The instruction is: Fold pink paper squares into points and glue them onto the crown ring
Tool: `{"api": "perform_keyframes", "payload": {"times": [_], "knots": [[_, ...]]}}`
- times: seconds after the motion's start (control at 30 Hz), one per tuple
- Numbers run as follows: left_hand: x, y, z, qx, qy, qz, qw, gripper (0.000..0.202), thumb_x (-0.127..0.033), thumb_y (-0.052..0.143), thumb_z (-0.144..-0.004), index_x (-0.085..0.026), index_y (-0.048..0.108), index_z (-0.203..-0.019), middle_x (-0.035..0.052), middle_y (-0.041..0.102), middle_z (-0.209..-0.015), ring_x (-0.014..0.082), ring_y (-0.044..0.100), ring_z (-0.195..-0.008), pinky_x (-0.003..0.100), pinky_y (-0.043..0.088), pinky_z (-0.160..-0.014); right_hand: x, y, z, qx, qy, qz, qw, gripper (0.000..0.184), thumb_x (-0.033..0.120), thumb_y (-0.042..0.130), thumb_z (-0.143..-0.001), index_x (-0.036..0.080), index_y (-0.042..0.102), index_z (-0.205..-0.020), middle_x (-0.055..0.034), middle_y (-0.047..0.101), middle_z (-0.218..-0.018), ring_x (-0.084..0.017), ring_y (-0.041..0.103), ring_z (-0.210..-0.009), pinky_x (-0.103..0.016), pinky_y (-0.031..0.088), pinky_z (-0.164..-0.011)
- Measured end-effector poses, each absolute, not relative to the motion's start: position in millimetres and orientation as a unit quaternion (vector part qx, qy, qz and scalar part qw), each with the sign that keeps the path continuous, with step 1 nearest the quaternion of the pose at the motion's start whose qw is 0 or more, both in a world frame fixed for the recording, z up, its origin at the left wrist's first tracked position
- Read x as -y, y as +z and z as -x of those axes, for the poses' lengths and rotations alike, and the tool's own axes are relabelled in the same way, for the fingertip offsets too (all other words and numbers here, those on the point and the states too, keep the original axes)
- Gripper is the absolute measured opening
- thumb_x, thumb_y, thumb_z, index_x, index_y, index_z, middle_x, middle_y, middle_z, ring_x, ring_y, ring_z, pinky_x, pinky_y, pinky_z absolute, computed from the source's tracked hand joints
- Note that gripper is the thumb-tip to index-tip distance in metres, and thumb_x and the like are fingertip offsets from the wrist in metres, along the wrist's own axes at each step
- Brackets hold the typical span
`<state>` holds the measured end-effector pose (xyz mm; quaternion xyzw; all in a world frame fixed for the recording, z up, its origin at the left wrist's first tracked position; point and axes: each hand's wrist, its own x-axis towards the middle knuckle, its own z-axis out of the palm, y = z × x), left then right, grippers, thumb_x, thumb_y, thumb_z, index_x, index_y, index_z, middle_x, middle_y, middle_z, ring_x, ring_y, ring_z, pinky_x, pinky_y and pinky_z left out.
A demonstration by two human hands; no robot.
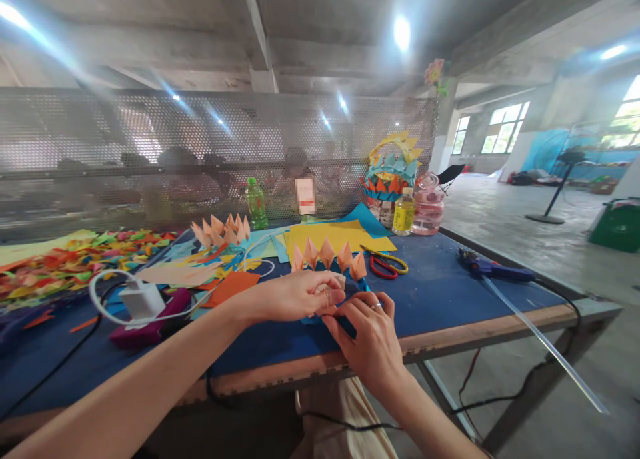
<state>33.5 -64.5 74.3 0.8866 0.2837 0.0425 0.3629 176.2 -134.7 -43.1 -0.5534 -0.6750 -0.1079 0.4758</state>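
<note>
Forearms foremost, left hand and right hand pinch an orange-peaked paper piece.

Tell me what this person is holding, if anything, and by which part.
An orange-and-blue folded-paper piece, held at its near side by the left grip and the right grip; the exact contact spots are hidden.

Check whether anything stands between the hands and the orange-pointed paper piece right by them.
Nothing visible does: the left hand and right hand are right at the paper piece's near side. The scissors lie to its right.
</note>
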Motion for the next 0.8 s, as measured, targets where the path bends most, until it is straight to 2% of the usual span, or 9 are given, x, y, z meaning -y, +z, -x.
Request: {"api": "perform_keyframes", "payload": {"times": [0.2,0.37,0.47,0.53,0.7,0.8], "knots": [[67.7,79.5,-33.7,-0.288,0.028,-0.893,0.345,0.051,-0.059,0.042,-0.090,-0.018,0.061,-0.114,0.0067,0.068,-0.099,0.0187,0.060,-0.082,0.024,0.044,-0.069,134.5,-42.2,-175.2,0.663,-0.100,0.560,0.487,0.011,0.026,0.071,-0.080,0.021,0.065,-0.073,0.0010,0.070,-0.073,-0.021,0.059,-0.087,-0.040,0.025,-0.092],[68.1,81.7,-34.0,-0.266,0.010,-0.916,0.300,0.059,-0.061,0.036,-0.092,-0.017,0.057,-0.125,0.0081,0.068,-0.106,0.0201,0.062,-0.087,0.027,0.045,-0.074,137.6,-35.4,-175.2,0.661,-0.070,0.576,0.476,0.012,0.029,0.067,-0.082,0.020,0.064,-0.074,-0.0009,0.069,-0.075,-0.022,0.058,-0.088,-0.039,0.027,-0.090],[68.2,82.6,-35.3,-0.271,0.000,-0.917,0.294,0.061,-0.061,0.035,-0.092,-0.017,0.052,-0.131,0.0084,0.069,-0.103,0.0200,0.063,-0.086,0.027,0.045,-0.074,139.5,-32.3,-175.2,0.661,-0.056,0.581,0.471,0.010,0.031,0.066,-0.082,0.021,0.066,-0.079,-0.0019,0.070,-0.078,-0.023,0.057,-0.089,-0.040,0.027,-0.090],[67.8,83.2,-36.1,-0.274,-0.001,-0.916,0.292,0.062,-0.061,0.037,-0.092,-0.017,0.050,-0.133,0.0095,0.068,-0.109,0.0196,0.064,-0.085,0.026,0.045,-0.073,139.1,-32.4,-175.6,0.663,-0.052,0.581,0.470,0.010,0.031,0.066,-0.083,0.022,0.066,-0.080,-0.0020,0.070,-0.078,-0.023,0.056,-0.088,-0.040,0.028,-0.090],[64.2,81.6,-36.7,-0.286,-0.006,-0.906,0.313,0.064,-0.063,0.037,-0.090,-0.016,0.052,-0.131,0.0081,0.071,-0.095,0.0195,0.066,-0.076,0.025,0.045,-0.067,134.3,-38.1,-178.9,0.681,-0.068,0.570,0.454,0.014,0.034,0.066,-0.084,0.021,0.064,-0.080,-0.0011,0.069,-0.078,-0.022,0.056,-0.089,-0.040,0.028,-0.091],[62.0,79.0,-36.2,-0.281,0.017,-0.901,0.329,0.062,-0.064,0.043,-0.087,-0.017,0.057,-0.124,0.0078,0.071,-0.097,0.0193,0.065,-0.073,0.025,0.045,-0.064,134.1,-39.5,-180.0,0.699,-0.075,0.563,0.435,0.014,0.033,0.061,-0.087,0.021,0.063,-0.082,-0.0018,0.069,-0.080,-0.023,0.056,-0.091,-0.041,0.028,-0.091]]}}
